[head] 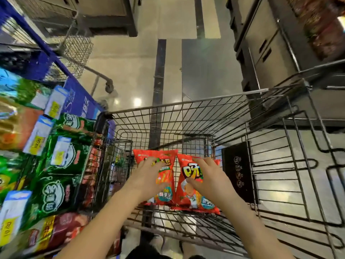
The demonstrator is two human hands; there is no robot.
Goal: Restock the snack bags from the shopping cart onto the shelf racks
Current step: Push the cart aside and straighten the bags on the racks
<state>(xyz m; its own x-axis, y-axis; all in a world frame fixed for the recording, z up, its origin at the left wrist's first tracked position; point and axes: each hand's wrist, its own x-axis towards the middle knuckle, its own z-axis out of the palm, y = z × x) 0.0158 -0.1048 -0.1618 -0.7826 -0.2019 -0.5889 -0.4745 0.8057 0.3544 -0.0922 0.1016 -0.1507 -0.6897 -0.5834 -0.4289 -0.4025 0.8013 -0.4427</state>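
Note:
Two red snack bags lie side by side on the bottom of the wire shopping cart (186, 107). My left hand (147, 176) lies spread on the left red bag (166, 184), fingers fairly straight. On the right red bag (194, 195) rests my right hand (207, 176), fingers over its top edge and thumb across the printed front. Whether either hand has closed on its bag is hard to tell. The shelf rack (80, 101) at my left holds green snack bags (63, 159) with price tags.
A second wire cart (74, 45) stands further up the aisle at the left. Dark shelving units (270, 53) line the right side. A black panel (239, 171) hangs on the cart's right wall. The polished floor runs ahead between them.

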